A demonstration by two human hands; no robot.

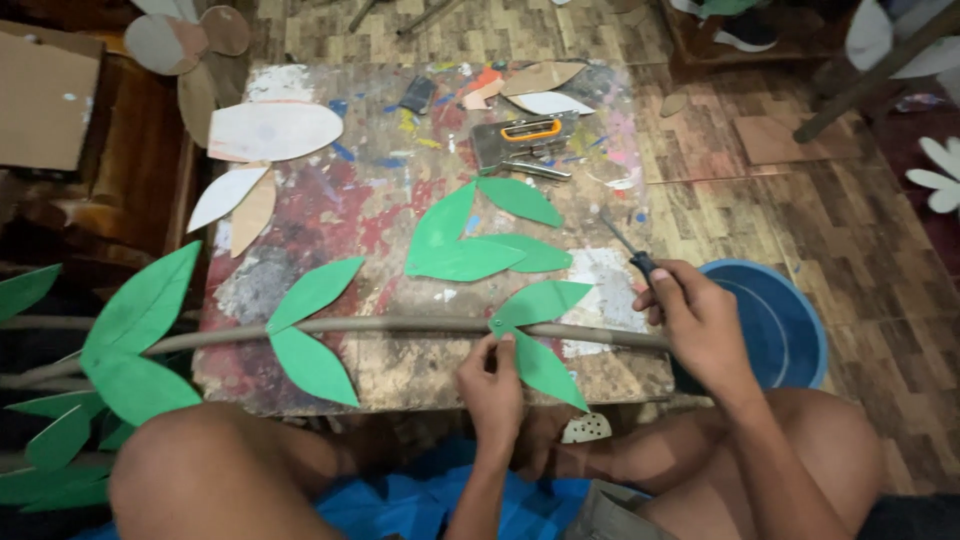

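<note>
So the left hand is pinching the base of a green paper leaf right where it meets the long grey stem, fingers closed on the leaf and pressing it onto the stem. Just above its fingertips there's a second leaf fanning up the other way, and what looks like a small fastener at the joint, hard to tell exactly. The right hand is a bit to the right of the left, wrapped shut around a dark-handled screwdriver with the thin tip pointing up and away from the stem.

My take on doing this bit well: keep the pinch tight so both leaf bases stay overlapped on the stem, and bring the tool tip in straight at the joint, since the stem is round and a leaf could swivel.

Farther up from the left hand there's a loose cluster of cut leaves on the paint-splattered table, and beyond that a grey staple gun with an orange handle. A blue bucket sits just right of the right hand. No packages or labels that I can spot, only a plain brown cardboard sheet far off to the upper left.
</note>
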